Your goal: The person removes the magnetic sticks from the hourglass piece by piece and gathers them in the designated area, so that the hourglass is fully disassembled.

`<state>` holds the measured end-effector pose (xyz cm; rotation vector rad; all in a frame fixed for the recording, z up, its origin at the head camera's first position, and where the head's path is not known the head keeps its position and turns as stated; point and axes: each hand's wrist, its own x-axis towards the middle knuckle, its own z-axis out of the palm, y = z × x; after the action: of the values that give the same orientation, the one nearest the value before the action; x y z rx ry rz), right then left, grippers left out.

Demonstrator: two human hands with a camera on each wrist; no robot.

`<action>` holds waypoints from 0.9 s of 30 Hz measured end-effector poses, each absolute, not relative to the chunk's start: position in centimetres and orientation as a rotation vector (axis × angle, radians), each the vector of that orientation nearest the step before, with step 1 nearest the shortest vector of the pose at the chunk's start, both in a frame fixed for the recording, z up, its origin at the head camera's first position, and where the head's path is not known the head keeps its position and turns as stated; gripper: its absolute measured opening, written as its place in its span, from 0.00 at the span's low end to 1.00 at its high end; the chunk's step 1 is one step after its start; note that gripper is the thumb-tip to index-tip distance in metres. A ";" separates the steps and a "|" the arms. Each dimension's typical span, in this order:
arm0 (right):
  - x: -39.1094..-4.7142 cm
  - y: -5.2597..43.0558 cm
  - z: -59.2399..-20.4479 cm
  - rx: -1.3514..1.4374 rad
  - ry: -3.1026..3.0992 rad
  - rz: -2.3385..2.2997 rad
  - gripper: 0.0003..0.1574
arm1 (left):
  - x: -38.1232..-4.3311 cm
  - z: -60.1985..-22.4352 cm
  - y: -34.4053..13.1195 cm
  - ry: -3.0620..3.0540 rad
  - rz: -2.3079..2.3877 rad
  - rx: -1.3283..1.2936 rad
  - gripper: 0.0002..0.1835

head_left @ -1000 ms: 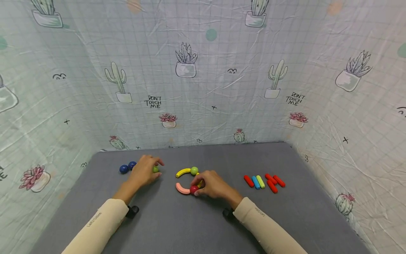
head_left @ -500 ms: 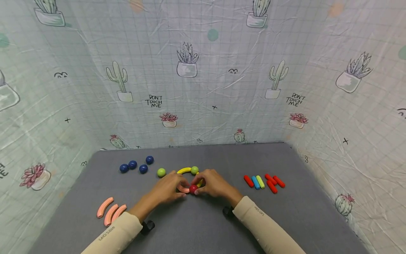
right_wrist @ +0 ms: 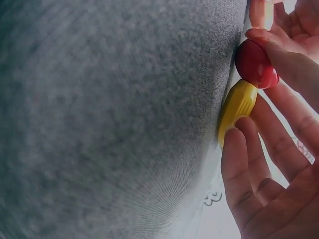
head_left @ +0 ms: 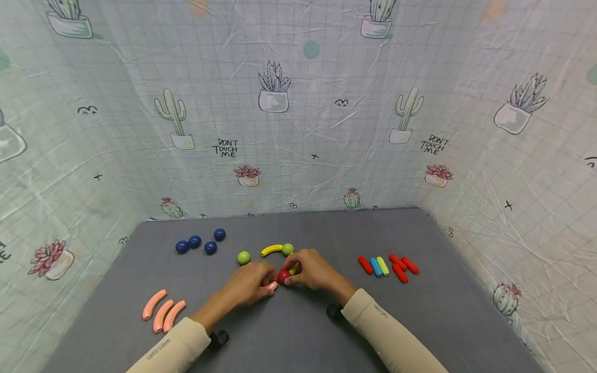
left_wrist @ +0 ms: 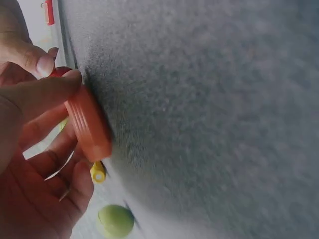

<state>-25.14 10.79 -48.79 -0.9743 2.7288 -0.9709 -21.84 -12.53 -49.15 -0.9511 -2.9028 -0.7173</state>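
Note:
My left hand [head_left: 249, 284] pinches a pink curved stick [left_wrist: 89, 124] between thumb and fingers, its end close by the red ball. In the head view most of this pink stick is hidden under the hand. With thumb and index finger my right hand [head_left: 314, 270] holds the red ball [right_wrist: 255, 63]. A yellow curved stick [right_wrist: 238, 107] is joined to that ball and runs up to a green ball [head_left: 288, 249]. From the green ball another yellow curved stick [head_left: 272, 250] reaches leftward. One loose green ball [head_left: 243, 258] lies just beyond my left hand.
Several dark blue balls [head_left: 210, 247] lie at the back left. Three pink curved sticks [head_left: 162, 315] are near my left forearm. On the right are several red sticks [head_left: 399, 273], a blue stick [head_left: 375, 267] and a light yellow stick [head_left: 383, 266]. Patterned cloth surrounds the grey table [head_left: 298, 331].
My left hand has come from the loose green ball to the pink stick and grasped it, drawing its end off the red ball. The loose green ball has shifted right. My right hand has barely moved.

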 end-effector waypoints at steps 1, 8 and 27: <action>-25.1 10.8 -48.8 -0.970 2.732 -0.970 0.16 | -21.7 -49.1 -12.7 -2.901 -0.725 -0.964 0.06; -25.0 10.7 -48.9 -0.913 2.747 -0.987 0.16 | -20.5 -48.1 -15.2 -2.949 -0.798 -0.899 0.08; -24.7 10.5 -49.0 -0.908 2.784 -0.956 0.15 | -16.2 -47.4 -25.0 -3.079 -0.649 -0.445 0.04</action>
<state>-24.66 10.51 -48.97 -0.9084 2.7843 -0.9559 -16.15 -25.03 -47.42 -0.4454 -3.0786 -0.6485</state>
